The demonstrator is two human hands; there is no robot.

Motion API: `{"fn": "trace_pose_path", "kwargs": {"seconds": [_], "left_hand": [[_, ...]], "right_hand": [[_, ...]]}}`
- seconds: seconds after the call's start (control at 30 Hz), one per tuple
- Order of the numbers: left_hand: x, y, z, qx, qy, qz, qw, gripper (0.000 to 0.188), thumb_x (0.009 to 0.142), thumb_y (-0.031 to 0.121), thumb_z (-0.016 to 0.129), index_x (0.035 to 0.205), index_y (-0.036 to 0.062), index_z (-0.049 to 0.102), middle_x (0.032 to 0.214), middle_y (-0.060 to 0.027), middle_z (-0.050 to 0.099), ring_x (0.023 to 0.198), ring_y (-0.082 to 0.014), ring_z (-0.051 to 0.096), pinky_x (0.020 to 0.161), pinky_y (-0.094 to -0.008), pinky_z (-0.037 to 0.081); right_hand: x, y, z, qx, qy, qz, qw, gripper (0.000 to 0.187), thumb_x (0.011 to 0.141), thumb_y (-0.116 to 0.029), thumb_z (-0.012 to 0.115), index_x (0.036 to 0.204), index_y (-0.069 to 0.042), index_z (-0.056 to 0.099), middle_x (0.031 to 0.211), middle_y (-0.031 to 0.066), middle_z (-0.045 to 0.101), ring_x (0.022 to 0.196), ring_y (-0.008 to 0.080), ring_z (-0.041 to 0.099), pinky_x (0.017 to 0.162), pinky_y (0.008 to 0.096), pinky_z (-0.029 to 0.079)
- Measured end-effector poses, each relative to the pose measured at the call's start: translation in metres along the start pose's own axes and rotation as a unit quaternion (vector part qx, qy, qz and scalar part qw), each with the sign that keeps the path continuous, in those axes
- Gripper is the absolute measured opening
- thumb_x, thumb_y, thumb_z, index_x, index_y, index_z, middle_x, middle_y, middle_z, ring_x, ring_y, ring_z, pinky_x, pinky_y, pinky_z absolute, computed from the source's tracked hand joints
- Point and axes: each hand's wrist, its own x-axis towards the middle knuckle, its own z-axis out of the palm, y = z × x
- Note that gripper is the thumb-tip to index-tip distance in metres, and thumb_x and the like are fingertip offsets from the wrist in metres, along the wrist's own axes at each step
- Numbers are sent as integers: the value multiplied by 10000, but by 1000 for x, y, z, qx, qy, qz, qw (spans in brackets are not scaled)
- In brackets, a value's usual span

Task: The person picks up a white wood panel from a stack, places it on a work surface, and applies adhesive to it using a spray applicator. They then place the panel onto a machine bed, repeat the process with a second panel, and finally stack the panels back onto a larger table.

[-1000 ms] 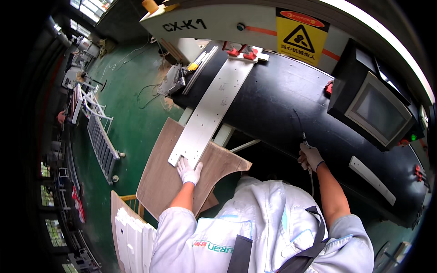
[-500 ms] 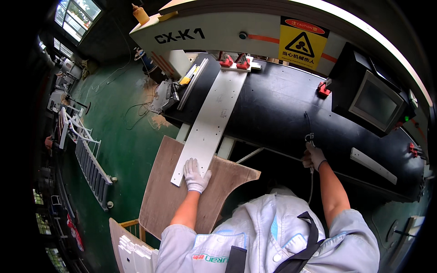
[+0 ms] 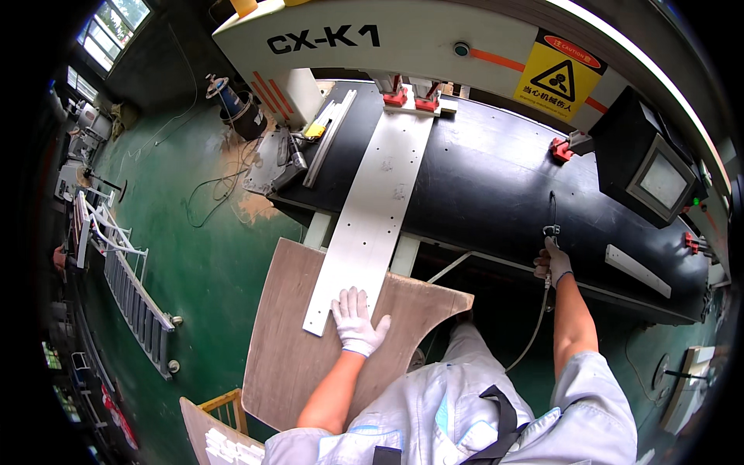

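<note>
A long white board [image 3: 370, 209] with several small holes slants across the black machine bed. Its near end rests over a wood-grain panel [image 3: 291, 341] with a curved edge. My gloved left hand [image 3: 359, 324] lies flat on the board's near right edge, fingers stretched out and holding nothing. In my gloved right hand [image 3: 553, 262], raised over the front edge of the bed, the fingers are wrapped round an air blow gun [image 3: 551, 231] with a thin nozzle pointing away from me. A pale hose [image 3: 535, 333] hangs from it. At the far end of the board stand red-footed clamps [image 3: 415, 97].
On the black bed [image 3: 480, 178] lies a short white strip [image 3: 637, 271] at the right. A screen box [image 3: 659, 174] overhangs it. Narrow strips [image 3: 331, 139] and a drill-like tool [image 3: 293, 163] lie left. A grey ladder [image 3: 139, 287] is on the green floor; white pieces [image 3: 229, 448] sit lower left.
The whole view has shifted, so the bed and board appear lower. My left hand stays flat on the board, and my right hand still grips the air blow gun. The hose now swings further left.
</note>
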Motion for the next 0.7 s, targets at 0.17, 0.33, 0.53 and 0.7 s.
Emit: {"fn": "trace_pose_path", "kwargs": {"seconds": [0.17,0.33,0.53,0.7], "left_hand": [[-1,2,-2,-11,-8,-2,1000,967,797,557,713,1516,-36,456,1615,-278,390,1544,-474,265,1259,-683,107],[0,1,0,1,-6,0,1000,960,801,560,711,1510,-38,464,1616,-276,389,1546,-473,261,1259,-682,108],[6,-3,0,-8,5,15,1000,876,852,556,668,1484,-28,502,1573,-267,445,1516,-462,319,1255,-647,163],[59,-60,5,-139,83,-7,987,672,888,478,660,1324,-29,604,1420,-229,575,1373,-437,482,1198,-596,308]], "right_hand": [[12,6,-6,21,-15,1,1000,540,941,-550,758,914,-26,632,742,191,674,465,239,563,417,349,472],[11,7,-4,40,-8,3,999,522,942,-554,756,882,-52,624,726,175,665,448,231,532,410,353,437],[17,7,-7,76,-54,23,995,491,957,-547,741,856,-88,598,703,138,638,444,198,472,421,353,383],[11,13,-1,92,-53,4,994,491,958,-530,741,865,-71,594,697,143,640,417,198,457,408,356,383]]}}
